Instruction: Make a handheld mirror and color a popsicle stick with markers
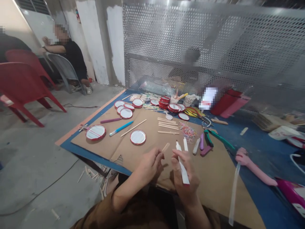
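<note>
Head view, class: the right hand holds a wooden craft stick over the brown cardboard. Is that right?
No: in the head view the right hand holds a white strip, not a wooden craft stick, which is in the left hand.

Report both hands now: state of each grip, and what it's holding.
Left hand: closed, holding a wooden craft stick.
Right hand: closed, holding a white flat stick.

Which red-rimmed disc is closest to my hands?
The lone disc on the cardboard, just ahead of your left hand; the other discs all lie farther from your hands.
</note>
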A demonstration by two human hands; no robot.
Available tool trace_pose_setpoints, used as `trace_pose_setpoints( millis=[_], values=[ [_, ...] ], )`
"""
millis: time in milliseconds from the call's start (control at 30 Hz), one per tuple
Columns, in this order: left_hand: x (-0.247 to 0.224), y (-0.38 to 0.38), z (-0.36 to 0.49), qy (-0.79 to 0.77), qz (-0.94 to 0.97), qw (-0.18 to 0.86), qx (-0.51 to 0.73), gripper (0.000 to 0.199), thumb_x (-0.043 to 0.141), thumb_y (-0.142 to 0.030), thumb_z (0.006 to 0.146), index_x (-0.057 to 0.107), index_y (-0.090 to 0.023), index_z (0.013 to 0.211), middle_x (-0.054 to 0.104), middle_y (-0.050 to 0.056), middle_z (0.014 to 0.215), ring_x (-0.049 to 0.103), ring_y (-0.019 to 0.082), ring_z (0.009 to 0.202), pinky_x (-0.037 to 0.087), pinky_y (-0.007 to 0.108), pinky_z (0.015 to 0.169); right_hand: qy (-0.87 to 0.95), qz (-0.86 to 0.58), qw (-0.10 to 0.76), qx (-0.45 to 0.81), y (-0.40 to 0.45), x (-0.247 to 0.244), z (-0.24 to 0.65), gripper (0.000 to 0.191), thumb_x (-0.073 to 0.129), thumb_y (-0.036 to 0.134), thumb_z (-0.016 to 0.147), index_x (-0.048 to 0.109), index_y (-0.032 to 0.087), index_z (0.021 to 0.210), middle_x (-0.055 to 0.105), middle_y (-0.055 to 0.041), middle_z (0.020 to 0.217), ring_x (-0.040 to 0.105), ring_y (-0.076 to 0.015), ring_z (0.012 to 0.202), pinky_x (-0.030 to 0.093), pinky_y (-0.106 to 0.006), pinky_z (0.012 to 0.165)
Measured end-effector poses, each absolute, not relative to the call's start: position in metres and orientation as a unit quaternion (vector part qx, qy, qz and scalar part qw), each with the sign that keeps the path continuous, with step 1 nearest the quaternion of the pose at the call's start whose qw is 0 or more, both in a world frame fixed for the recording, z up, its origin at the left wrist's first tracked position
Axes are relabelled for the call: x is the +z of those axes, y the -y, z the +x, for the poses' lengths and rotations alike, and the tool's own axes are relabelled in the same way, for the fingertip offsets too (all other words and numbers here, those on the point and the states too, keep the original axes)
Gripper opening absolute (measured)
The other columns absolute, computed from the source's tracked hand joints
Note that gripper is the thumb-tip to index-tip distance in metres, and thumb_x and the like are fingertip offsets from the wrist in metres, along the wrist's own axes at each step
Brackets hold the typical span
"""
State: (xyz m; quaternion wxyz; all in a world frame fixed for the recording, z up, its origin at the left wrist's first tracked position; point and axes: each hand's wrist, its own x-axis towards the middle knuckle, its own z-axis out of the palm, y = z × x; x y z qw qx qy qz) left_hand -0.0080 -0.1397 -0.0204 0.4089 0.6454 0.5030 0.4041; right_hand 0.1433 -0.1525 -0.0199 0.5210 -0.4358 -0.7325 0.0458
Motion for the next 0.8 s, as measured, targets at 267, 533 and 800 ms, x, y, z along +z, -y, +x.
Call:
trace_pose_setpoints(
  millis=[267, 533, 800],
  values=[
    [-0.013, 0.141, -0.011, -0.514, 0.636, 0.401, 0.413, 0.030, 0.035, -0.034, 0.096, 0.054, -0.021, 0.077, 0.054, -0.002, 0.065, 0.056, 0.016, 0.067, 0.039, 0.026, 0.063, 0.654, -0.516, 0.550, 0.061, 0.162, -0.017, 0.138, 0.019, 0.051, 0.028, 0.095, 0.066, 0.021, 0.105, 0.069, -0.0034, 0.082, 0.066, -0.0169, 0.071, 0.053, -0.029, 0.069],
    [-0.014, 0.147, -0.010, -0.514, 0.627, 0.420, 0.407, 0.024, 0.035, -0.036, 0.096, 0.049, -0.022, 0.083, 0.052, -0.003, 0.064, 0.053, 0.016, 0.062, 0.039, 0.026, 0.060, 0.608, -0.504, 0.614, -0.019, 0.157, -0.023, 0.131, 0.015, 0.068, 0.020, 0.085, 0.066, 0.019, 0.100, 0.072, -0.0039, 0.086, 0.068, -0.0156, 0.071, 0.054, -0.027, 0.066],
    [-0.009, 0.150, -0.012, -0.495, 0.621, 0.423, 0.436, 0.030, 0.034, -0.037, 0.099, 0.058, -0.019, 0.095, 0.062, 0.003, 0.084, 0.058, 0.017, 0.079, 0.045, 0.028, 0.074, 0.644, -0.467, 0.605, -0.036, 0.158, -0.027, 0.141, 0.012, 0.067, 0.023, 0.086, 0.069, 0.020, 0.098, 0.070, -0.0039, 0.091, 0.067, -0.0172, 0.079, 0.054, -0.030, 0.072]
  ],
)
